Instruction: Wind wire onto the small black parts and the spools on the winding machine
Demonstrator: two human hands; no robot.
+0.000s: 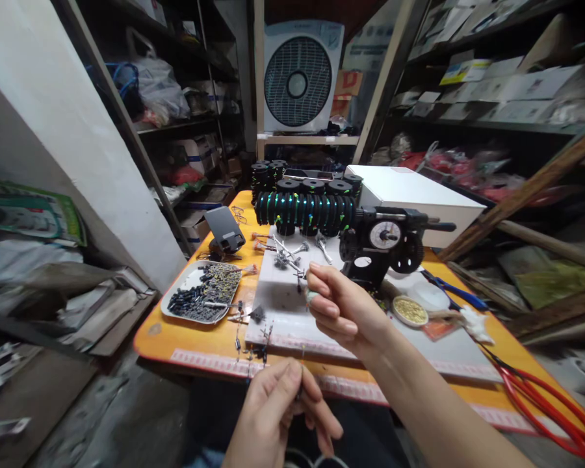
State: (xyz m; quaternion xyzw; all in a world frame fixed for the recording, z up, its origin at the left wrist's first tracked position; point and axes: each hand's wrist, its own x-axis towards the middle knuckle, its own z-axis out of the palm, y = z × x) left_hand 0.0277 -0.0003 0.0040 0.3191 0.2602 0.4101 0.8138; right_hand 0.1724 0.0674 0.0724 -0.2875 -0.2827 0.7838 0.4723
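Thumb and forefinger of the left hand pinch a small dark piece in front of the table. Right hand: fingers curled closed above the board; any held item cannot be told. Left of the board: tray. Behind: machine.

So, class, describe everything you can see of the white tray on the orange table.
The white tray is shallow, with rounded corners and a low rim; it looks like plastic. It sits flat near the left edge of the orange table. A heap of small parts covers most of its floor: black pieces toward the left, grey ones, yellow bits among them. A slim pale stick lies on the heap. Neither left hand nor right hand touches it.
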